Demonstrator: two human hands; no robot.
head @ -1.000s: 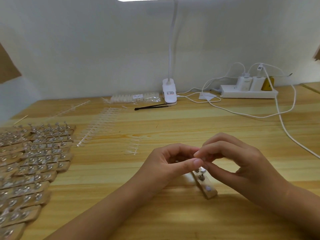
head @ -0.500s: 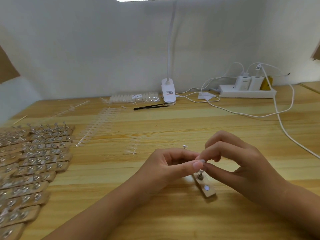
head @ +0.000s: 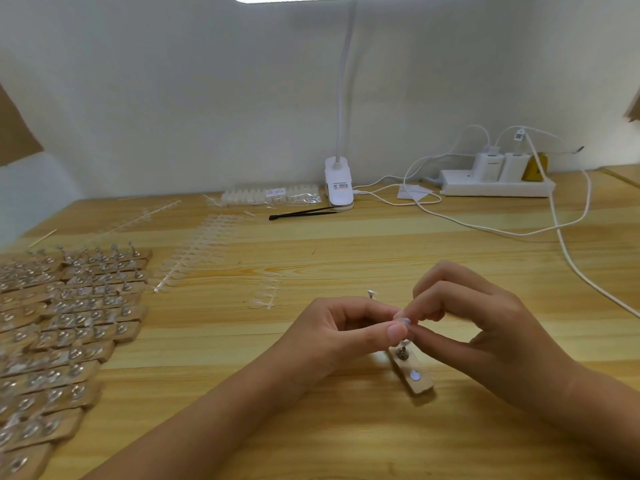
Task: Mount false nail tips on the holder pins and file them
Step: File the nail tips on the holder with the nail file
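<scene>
A small wooden holder strip lies on the table below my fingertips, with a metal pin standing on it and a bare round magnet nearer me. My left hand and my right hand meet above the strip's far end. Both pinch a small clear nail tip between thumbs and forefingers. A loose pin stands just behind my left hand. Part of the strip is hidden under my fingers.
Many wooden strips with mounted tips cover the left side. Clear nail-tip sprues and a short one lie mid-left. At the back are a bag of tips, black tweezers, a lamp clip, a power strip and white cables.
My hands have lifted slightly off the strip, uncovering the loose pin behind my left hand. The fingertips stay pinched together on the tip.
</scene>
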